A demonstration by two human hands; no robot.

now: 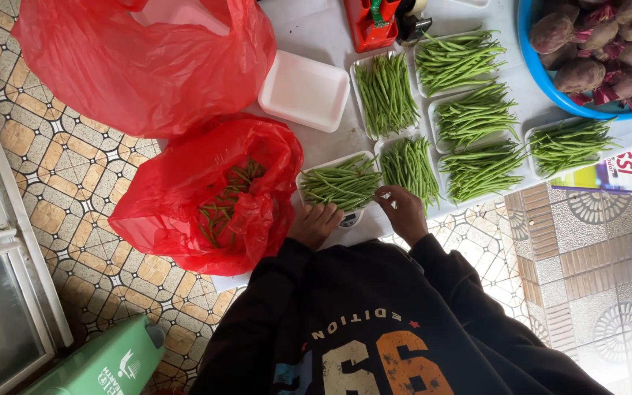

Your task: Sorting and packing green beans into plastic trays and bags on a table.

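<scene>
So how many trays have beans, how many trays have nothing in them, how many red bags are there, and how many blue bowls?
Trays of green beans: 7, for instance this one by the person's hands
Trays with nothing in them: 1, the white tray
Red plastic bags: 2, a top one and one with beans inside
Blue bowls: 1
Total: 11

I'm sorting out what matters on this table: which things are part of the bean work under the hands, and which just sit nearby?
In hand:
left hand at the scale
right hand on the tray of green beans
red bag of beans
filled bean trays
empty white tray

Lying about:
blue basin of sweet potatoes
red tape dispenser
green bin
second red bag
</scene>
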